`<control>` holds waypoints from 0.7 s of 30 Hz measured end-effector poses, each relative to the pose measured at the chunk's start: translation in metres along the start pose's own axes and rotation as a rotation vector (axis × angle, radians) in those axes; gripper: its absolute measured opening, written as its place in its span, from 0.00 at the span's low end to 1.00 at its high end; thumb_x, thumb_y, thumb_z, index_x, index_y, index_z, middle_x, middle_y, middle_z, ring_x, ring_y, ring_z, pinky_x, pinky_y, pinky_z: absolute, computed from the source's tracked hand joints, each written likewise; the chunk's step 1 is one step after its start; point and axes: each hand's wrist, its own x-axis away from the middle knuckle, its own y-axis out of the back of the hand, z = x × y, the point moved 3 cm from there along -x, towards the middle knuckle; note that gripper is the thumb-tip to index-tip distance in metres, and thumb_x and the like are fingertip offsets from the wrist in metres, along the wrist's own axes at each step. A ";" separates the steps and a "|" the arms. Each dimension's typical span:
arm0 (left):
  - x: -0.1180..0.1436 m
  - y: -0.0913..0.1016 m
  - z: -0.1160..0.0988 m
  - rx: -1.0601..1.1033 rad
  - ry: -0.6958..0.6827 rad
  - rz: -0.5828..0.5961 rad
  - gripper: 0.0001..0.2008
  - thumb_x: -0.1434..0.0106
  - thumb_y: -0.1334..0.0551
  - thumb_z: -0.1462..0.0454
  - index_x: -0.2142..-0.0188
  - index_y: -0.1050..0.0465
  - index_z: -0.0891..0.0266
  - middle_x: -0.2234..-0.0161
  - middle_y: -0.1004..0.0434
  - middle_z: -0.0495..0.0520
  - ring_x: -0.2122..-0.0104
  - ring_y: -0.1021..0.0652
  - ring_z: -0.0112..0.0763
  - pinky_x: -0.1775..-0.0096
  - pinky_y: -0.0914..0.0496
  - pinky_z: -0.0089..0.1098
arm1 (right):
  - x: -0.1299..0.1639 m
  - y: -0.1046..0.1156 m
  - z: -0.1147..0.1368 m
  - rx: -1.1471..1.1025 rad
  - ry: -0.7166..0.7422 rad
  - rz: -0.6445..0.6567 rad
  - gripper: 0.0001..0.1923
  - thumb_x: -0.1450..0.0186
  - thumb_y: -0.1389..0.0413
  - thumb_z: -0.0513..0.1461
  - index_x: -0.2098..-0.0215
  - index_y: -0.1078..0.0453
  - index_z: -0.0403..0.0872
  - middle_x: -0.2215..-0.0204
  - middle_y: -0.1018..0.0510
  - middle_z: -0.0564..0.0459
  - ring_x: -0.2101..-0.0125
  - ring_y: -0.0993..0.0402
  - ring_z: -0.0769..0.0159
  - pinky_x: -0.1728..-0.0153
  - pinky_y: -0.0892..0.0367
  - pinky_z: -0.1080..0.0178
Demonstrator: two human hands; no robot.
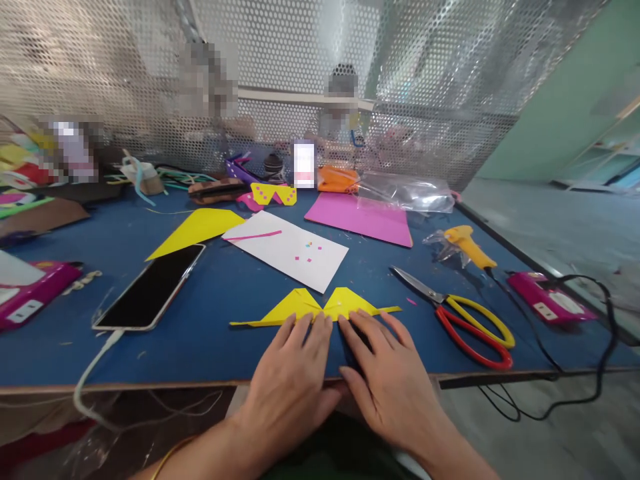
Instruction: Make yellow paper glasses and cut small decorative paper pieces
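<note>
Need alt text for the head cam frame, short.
Both hands, left hand and right hand, press flat on a folded yellow paper shape at the near edge of a blue table. Around it lie a phone, white sheet, pink sheet, scissors and glue gun.

Bright, even daylight, soft faint shadows under the scissors (pixel 460 313), mild glare on the phone (pixel 150 288) screen, wide-angle bending at the tabletop (pixel 210 340) edges, far edge clutter soft, pixelated patches.
</note>
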 end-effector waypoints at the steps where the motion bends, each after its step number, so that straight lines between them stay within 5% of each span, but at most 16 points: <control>1: 0.004 0.003 0.004 -0.013 0.016 -0.026 0.31 0.35 0.42 0.49 0.43 0.31 0.72 0.45 0.24 0.63 0.47 0.27 0.49 0.42 0.37 0.47 | 0.000 0.000 0.001 0.009 -0.003 0.007 0.25 0.28 0.54 0.46 0.39 0.33 0.42 0.45 0.25 0.40 0.43 0.33 0.52 0.40 0.48 0.47; 10: 0.018 0.022 0.019 -0.086 0.060 -0.085 0.27 0.34 0.43 0.51 0.46 0.26 0.70 0.48 0.21 0.59 0.49 0.24 0.50 0.38 0.47 0.50 | -0.016 0.000 0.021 0.185 0.004 0.054 0.33 0.31 0.53 0.55 0.37 0.34 0.43 0.55 0.24 0.33 0.49 0.29 0.41 0.45 0.41 0.37; 21: 0.050 0.040 0.055 -0.199 0.105 -0.097 0.28 0.37 0.40 0.48 0.48 0.25 0.70 0.52 0.19 0.63 0.48 0.25 0.57 0.38 0.51 0.59 | -0.014 -0.008 0.029 0.200 -0.034 0.016 0.33 0.32 0.50 0.54 0.40 0.31 0.37 0.51 0.24 0.30 0.48 0.30 0.37 0.44 0.39 0.37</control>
